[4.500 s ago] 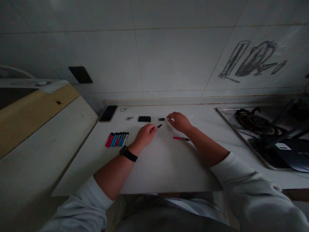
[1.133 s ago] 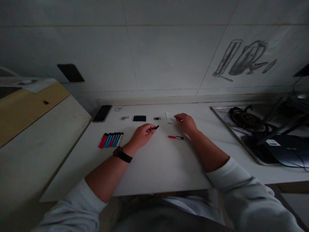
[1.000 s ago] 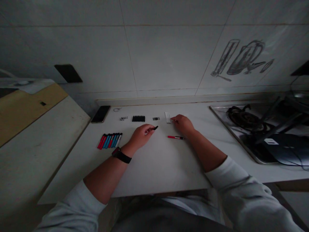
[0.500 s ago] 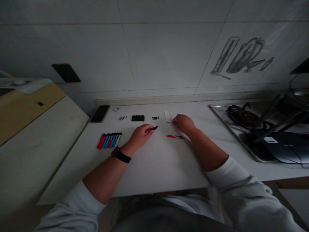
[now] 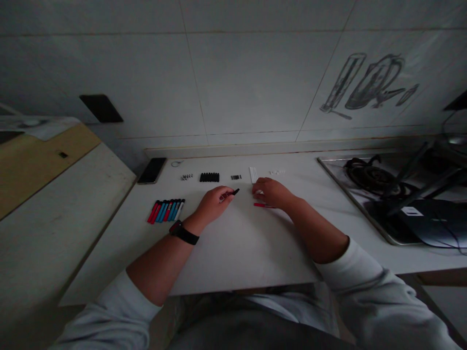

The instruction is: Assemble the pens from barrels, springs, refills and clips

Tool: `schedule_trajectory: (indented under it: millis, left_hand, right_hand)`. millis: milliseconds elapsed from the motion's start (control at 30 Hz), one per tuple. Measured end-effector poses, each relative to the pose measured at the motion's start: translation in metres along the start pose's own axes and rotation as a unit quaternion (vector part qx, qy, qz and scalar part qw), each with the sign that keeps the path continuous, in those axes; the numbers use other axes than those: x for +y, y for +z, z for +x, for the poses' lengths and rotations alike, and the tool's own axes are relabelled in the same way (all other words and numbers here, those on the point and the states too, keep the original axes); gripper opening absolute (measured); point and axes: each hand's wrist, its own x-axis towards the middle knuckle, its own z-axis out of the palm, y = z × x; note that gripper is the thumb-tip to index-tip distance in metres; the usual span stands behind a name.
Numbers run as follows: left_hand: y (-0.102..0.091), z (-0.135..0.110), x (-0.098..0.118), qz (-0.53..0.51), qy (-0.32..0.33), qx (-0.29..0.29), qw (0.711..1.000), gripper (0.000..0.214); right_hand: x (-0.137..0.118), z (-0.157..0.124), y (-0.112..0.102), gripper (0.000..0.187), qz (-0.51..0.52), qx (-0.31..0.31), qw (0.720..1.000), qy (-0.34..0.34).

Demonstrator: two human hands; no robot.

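Note:
My left hand (image 5: pixel 215 201) pinches a small black pen part (image 5: pixel 235 192), its tip pointing up and right. My right hand (image 5: pixel 270 193) is closed just below a row of thin white rods (image 5: pixel 252 175). A bit of white shows between its fingers, seemingly one of these rods, mostly hidden. Under that hand lies a red pen barrel (image 5: pixel 259 205), its right end covered. Behind the hands are a row of black pen parts (image 5: pixel 209 177), small dark-and-silver pieces (image 5: pixel 236 177) and several springs (image 5: pixel 187 177). Small white pieces (image 5: pixel 277 172) lie behind my right hand.
Several red, blue and white pens (image 5: pixel 166 211) lie side by side at the left. A phone (image 5: pixel 152 170) and a thin ring-shaped item (image 5: pixel 177 164) sit at the back left. At the right is a gas stove (image 5: pixel 370 177) with a dark flat object (image 5: pixel 430 221) on it.
My right hand has come left and toward me, away from the white rods, and now partly covers the red barrel. The rod that stood apart has left the row. My left hand stays put.

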Motion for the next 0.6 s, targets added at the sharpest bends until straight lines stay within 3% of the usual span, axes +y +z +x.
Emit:
schedule_trajectory:
  millis: [133,300,600]
  left_hand:
    - [0.002,0.000,-0.002,0.002,0.001,0.000,1.000,0.016]
    - [0.002,0.000,-0.003,0.000,0.002,-0.001,1.000,0.016]
    - [0.000,0.001,-0.004,0.006,-0.023,0.015,1.000,0.016]
  right_hand:
    - [0.013,-0.003,-0.003,0.015,-0.005,-0.010,0.999,0.045]
    - [0.013,-0.001,0.002,0.015,-0.048,-0.058,0.996,0.051]
    - [0.014,0.001,0.012,0.024,-0.074,-0.035,0.994,0.075]
